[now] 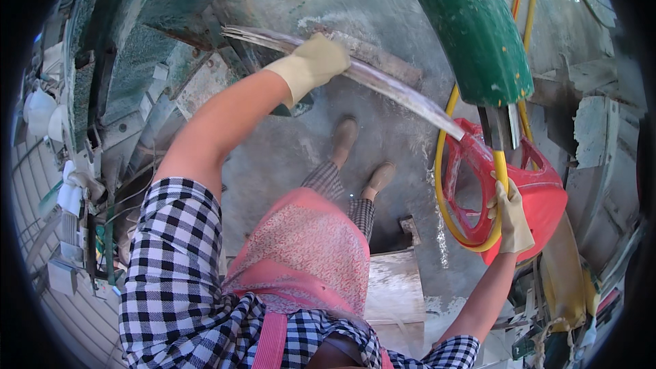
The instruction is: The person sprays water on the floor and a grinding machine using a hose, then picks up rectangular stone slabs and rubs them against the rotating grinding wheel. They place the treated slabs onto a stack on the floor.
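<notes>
My left hand (318, 61), in a cream glove, is closed around a long, thin, pale strip (403, 97), with frayed or split layers at its far left end. The strip slants down to the right, its end close to the rim of a red plastic piece (547, 198) with large openings, which looks like a chair or stool. At the right, my gloved right hand (511, 215) has its fingers wrapped round a yellow hose (502, 167) in front of that red piece. The hose bends in a loop below the strip's end.
A big green machine arm (471, 34) reaches down from the top, ending in a metal piece (500, 128) just above my right hand. Green metal frames (116, 82) crowd the left side. Scrap sheets (593, 130) stand at the right. A pale board (395, 294) lies by my feet.
</notes>
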### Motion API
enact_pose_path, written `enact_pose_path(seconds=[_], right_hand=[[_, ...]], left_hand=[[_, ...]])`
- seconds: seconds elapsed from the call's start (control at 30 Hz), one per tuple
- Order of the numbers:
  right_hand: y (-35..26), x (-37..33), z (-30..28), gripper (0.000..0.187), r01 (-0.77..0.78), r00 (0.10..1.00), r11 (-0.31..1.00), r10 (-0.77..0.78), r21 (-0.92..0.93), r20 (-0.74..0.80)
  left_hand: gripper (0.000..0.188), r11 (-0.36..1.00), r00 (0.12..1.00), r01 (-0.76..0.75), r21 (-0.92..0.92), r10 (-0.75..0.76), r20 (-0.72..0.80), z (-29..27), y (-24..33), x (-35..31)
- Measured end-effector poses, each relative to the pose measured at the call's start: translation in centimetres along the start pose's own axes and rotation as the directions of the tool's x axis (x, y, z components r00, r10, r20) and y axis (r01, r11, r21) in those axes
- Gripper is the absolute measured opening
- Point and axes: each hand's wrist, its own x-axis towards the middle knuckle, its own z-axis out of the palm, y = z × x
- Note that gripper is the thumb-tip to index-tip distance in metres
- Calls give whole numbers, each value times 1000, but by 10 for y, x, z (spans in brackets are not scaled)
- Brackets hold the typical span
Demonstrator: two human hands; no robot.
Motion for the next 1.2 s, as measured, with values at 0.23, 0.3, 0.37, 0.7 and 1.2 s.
enact_pose_path(seconds=[0.23, 0.3, 0.37, 0.7, 1.2], right_hand=[[-52, 36, 44, 49, -28, 999, 940, 41, -341, 31], [-63, 41, 67, 50, 80, 996, 971, -67, -227, 66], [-81, 45, 85, 47, 156, 986, 973, -145, -170, 77], [-168, 21, 143, 40, 125, 978, 987, -105, -101, 180], [-121, 50, 128, 32, 194, 980, 972, -199, 136, 21]], left_hand=[[9, 1000, 1000, -15, -28, 15, 6, 35, 0, -16], [9, 999, 1000, 2, -46, -2, 12, 39, -1, -17], [9, 996, 1000, 17, -87, -16, 7, 40, -5, -14], [11, 994, 996, 58, -92, -51, 70, 36, -30, -12], [8, 969, 977, 205, -137, -212, -37, 29, -68, 31]])
